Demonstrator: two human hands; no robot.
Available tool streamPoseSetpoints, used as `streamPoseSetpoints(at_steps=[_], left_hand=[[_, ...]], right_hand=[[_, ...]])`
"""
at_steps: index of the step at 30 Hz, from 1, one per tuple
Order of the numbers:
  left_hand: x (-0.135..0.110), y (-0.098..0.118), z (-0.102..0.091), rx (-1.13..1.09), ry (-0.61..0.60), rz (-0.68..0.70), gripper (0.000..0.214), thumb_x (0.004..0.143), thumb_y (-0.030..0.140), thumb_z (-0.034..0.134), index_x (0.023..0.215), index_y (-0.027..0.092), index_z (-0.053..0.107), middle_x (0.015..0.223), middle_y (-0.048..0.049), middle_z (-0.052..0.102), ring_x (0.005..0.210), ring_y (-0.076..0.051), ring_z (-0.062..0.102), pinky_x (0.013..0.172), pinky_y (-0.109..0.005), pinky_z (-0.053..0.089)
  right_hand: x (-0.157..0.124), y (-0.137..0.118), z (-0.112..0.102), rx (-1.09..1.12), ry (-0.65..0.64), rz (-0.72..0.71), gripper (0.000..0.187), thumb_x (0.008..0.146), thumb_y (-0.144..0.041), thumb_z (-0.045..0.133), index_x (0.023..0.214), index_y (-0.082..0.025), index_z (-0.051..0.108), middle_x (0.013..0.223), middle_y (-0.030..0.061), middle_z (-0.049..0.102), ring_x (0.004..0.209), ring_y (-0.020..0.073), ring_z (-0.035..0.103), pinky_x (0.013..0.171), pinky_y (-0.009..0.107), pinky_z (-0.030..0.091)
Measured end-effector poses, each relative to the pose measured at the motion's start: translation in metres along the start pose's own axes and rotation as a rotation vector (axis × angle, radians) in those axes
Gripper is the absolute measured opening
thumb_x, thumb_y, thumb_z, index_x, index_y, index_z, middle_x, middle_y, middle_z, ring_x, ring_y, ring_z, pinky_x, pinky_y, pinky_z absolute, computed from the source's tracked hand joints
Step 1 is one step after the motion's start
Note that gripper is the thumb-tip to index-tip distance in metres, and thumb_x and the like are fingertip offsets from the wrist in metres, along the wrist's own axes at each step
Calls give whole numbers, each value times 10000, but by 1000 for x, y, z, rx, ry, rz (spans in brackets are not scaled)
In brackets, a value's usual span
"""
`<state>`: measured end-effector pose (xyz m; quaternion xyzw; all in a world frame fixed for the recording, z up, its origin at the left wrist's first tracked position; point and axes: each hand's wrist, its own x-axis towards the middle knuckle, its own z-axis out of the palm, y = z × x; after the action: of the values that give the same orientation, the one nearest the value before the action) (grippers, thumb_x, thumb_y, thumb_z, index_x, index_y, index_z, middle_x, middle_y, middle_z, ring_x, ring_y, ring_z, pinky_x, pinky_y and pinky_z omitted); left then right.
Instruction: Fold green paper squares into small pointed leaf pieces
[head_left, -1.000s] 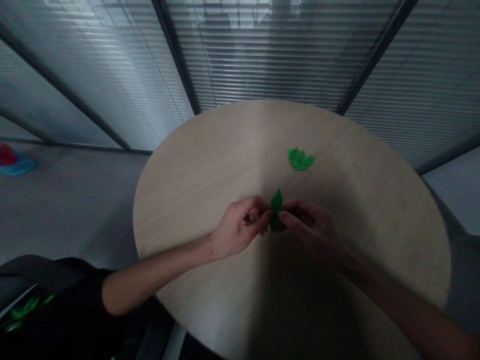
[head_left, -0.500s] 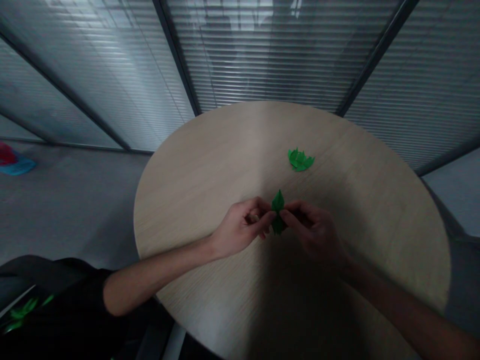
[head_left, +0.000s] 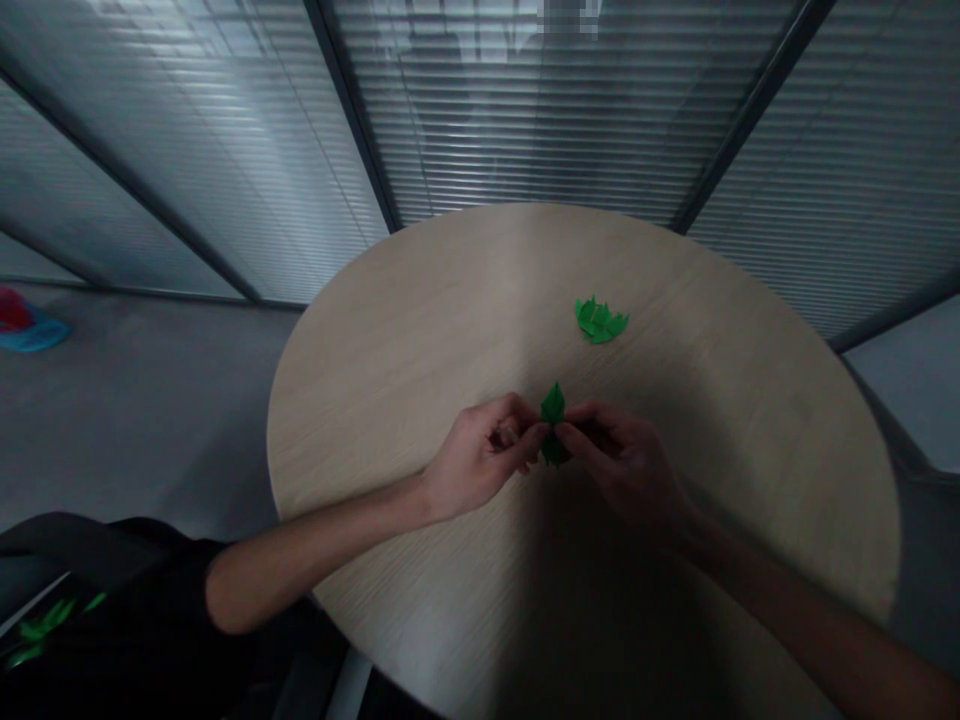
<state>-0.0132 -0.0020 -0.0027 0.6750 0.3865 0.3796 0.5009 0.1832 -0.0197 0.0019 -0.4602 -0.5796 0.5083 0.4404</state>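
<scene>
Green leaf cutout (head_left: 553,405), pinched between half-closed left hand (head_left: 480,455), right hand (head_left: 626,465); leaf pile (head_left: 600,320) on round tabletop (head_left: 375,400)

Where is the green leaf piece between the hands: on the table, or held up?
Held up: the left hand and right hand pinch the green leaf piece above the table.

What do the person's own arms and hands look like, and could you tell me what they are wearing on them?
The left hand and right hand are bare, without gloves, and both forearms are uncovered. A short black sleeve ends on the left upper arm; no sleeve shows on the right arm.
</scene>
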Motion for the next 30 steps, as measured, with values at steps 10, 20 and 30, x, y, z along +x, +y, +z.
streamPoseSetpoints(at_steps=[10, 20, 30], left_hand=[[1, -3, -9, 284, 101, 533, 135, 957, 158, 687, 1076, 164, 622, 981, -54, 672, 728, -98, 644, 606, -196, 560], [2, 0, -7, 168, 62, 432, 201, 938, 150, 722, 1130, 151, 663, 1029, -63, 703, 750, -91, 690, 606, -166, 569], [-1, 2, -5, 185, 131, 370, 157, 919, 118, 726, 1072, 142, 708, 917, -33, 723, 623, -59, 625, 562, -150, 523]], right_hand=[[0, -3, 1, -29, -5, -38, 174, 940, -350, 675, 911, -185, 725, 810, 41, 766, 706, 154, 737, 643, 245, 607], [0, -4, 0, -21, -34, -51, 156, 941, -330, 655, 916, -182, 699, 802, 28, 732, 687, 129, 694, 615, 219, 571], [0, -2, 2, -17, -59, -12, 197, 945, -354, 641, 929, -182, 736, 820, 36, 754, 709, 137, 702, 645, 230, 571]])
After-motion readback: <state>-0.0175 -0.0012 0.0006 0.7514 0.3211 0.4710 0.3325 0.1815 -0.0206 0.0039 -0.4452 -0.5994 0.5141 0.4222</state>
